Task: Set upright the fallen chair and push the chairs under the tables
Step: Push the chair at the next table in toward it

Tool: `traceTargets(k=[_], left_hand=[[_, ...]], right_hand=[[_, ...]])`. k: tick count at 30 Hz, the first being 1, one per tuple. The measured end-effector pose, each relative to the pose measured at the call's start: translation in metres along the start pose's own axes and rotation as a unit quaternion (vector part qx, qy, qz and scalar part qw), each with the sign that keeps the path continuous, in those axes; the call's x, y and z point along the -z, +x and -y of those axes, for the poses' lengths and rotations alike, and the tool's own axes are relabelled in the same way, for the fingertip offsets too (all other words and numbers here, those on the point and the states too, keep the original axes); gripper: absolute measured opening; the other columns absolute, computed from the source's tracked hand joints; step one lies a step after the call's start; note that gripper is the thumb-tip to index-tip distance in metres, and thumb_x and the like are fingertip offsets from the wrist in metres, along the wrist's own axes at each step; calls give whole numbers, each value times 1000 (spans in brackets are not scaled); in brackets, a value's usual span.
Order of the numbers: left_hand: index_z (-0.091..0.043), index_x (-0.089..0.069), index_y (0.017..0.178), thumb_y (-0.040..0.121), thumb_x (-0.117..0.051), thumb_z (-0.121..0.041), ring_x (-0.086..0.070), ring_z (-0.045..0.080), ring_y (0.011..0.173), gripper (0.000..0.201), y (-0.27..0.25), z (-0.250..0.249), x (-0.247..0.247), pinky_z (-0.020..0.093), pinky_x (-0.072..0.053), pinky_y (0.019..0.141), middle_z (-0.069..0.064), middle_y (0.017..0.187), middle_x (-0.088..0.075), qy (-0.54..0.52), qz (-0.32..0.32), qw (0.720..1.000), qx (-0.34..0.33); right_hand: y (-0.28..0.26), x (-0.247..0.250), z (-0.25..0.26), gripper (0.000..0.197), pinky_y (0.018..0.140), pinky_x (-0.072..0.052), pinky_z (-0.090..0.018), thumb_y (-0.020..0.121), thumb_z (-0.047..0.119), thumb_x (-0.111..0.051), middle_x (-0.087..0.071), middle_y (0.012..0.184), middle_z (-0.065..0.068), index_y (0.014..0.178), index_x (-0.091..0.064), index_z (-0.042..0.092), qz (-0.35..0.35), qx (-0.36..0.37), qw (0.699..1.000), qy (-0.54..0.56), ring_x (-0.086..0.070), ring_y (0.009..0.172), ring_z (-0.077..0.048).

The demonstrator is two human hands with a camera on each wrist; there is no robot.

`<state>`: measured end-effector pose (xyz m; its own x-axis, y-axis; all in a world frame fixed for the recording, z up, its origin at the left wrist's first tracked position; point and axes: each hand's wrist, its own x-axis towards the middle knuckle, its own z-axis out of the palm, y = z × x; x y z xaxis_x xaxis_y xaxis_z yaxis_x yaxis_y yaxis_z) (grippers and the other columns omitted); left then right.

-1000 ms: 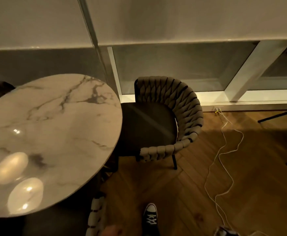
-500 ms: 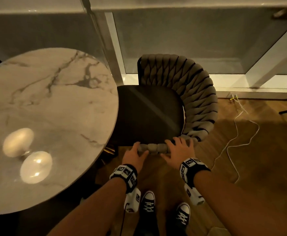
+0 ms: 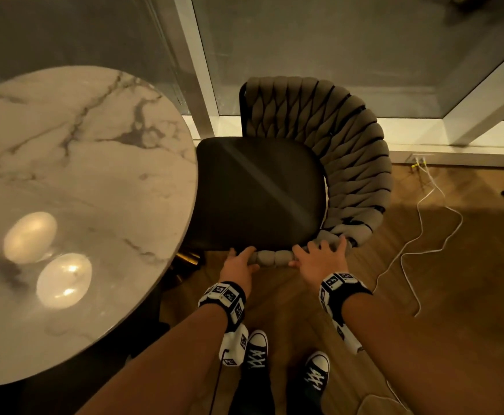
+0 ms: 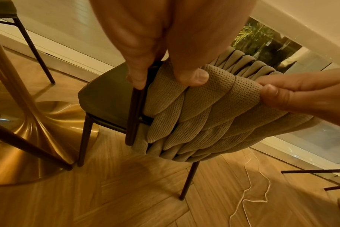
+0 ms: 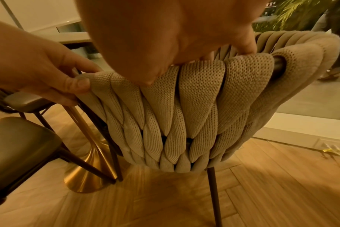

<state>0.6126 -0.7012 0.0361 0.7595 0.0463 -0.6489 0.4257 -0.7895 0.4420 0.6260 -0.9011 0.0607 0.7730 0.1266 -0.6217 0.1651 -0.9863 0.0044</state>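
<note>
1. The round marble counter (image 3: 74,181) is standing on a gold pedestal base (image 4: 29,138); its edge is overlapping the seat's left side.
2. The woven chair (image 3: 328,151) is standing upright beside it, against the window frame (image 3: 202,85).
3. A second chair (image 5: 19,147) is crowding the pedestal.
4. The left hand (image 3: 240,266) and right hand (image 3: 319,260) are each keeping a curled grip on the chair's braided rim.
5. A white cable (image 3: 418,235) is trailing across the floor.

Chair (image 3: 259,193) stands right of table (image 3: 80,163).
</note>
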Motion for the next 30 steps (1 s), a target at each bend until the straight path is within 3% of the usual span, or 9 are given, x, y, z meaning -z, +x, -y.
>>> traceTargets(k=[9, 13, 19, 24, 30], left_hand=[[-33, -42, 148, 101, -53, -24, -22, 41, 151, 49, 7, -11, -2, 52, -36, 119, 19, 166, -17, 5, 6, 1000, -6], [-28, -43, 148, 100, -55, -24, -35, 36, 144, 49, 9, -8, 0, 50, -40, 116, 14, 158, -36, 1, 12, 1000, -29], [-26, -44, 148, 100, -55, -23, -42, 33, 137, 49, 0, 6, 2, 48, -42, 113, 11, 150, -45, 6, 25, 998, -50], [-26, -45, 147, 100, -56, -23, -43, 30, 138, 49, -1, 7, 7, 47, -40, 116, 9, 152, -45, 17, 32, 997, -63], [-27, -44, 148, 100, -56, -26, -44, 30, 138, 50, 11, -1, 13, 47, -39, 116, 10, 151, -46, 23, 39, 997, -70]], right_hand=[[6, 4, -13, 49, 109, -11, -75, 100, 56, -18, -42, 150, -11, 140, -33, 32, -10, 5, 1000, -28, -35, 137, -39], [5, 5, -11, 49, 109, -13, -74, 100, 56, -17, -41, 151, -10, 139, -33, 32, -3, -5, 1000, -29, -35, 138, -38], [-4, -3, 2, 50, 109, -7, -77, 100, 56, -19, -38, 153, -10, 144, -29, 33, 36, -31, 999, -11, -30, 141, -38], [-13, -14, 12, 48, 104, 3, -82, 101, 53, -21, -41, 151, -7, 144, -30, 36, 8, -67, 997, 28, -31, 140, -34], [-2, -12, 9, 38, 100, -3, -87, 101, 49, -32, -42, 147, -6, 139, -31, 42, 3, -94, 993, 75, -28, 139, -33]])
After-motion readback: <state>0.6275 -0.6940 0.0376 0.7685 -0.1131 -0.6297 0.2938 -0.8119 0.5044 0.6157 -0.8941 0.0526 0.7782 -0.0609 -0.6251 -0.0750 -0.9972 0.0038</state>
